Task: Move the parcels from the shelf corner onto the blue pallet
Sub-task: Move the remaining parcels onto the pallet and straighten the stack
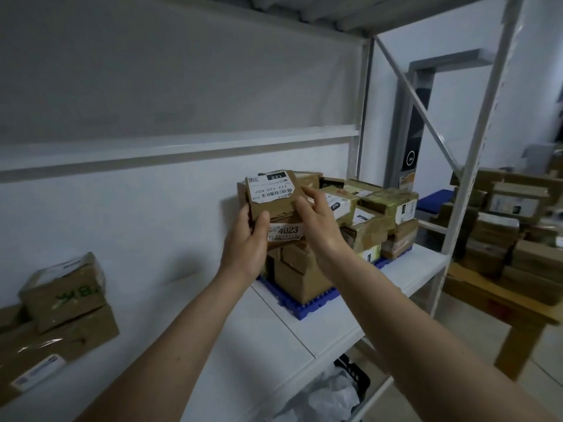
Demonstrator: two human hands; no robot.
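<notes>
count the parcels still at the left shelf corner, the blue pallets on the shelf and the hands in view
parcels at the left corner: 3 in view (top, middle, bottom)
blue pallet: 1
hands: 2 (left hand, right hand)
total: 6

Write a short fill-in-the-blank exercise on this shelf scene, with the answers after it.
1. Both hands hold a parcel whose label reads ____.
2. The label just below it reads ____.
3. The stack stands on a ____ pallet.
4. More parcels wait at the ____ end of the shelf.

Answers: 122; 4023; blue; left
</notes>
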